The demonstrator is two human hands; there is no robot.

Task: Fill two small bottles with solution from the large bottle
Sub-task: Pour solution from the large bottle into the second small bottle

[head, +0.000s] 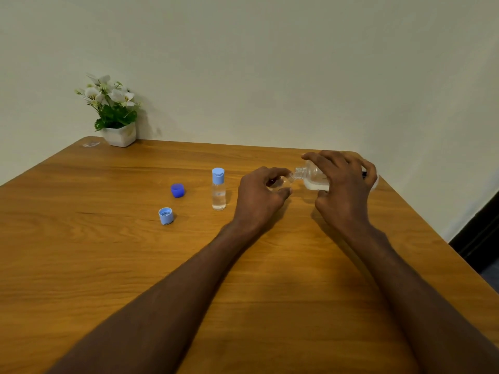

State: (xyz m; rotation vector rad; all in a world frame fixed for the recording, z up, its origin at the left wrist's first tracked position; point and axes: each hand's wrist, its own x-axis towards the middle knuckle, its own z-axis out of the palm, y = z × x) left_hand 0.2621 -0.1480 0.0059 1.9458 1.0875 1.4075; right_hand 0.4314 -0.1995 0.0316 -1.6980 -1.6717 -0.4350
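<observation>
My right hand grips the large clear bottle, tipped on its side with its open neck pointing left and liquid pooled along its lower wall. The neck meets the mouth of a small clear bottle, which my left hand holds with curled fingers; most of that bottle is hidden by the hand. A second small bottle stands upright to the left, closed with a light blue cap and holding clear liquid.
A dark blue cap and a light blue cap, open side up, lie on the wooden table left of the bottles. A white pot of flowers stands at the back left corner. The table's right edge runs close to my right hand.
</observation>
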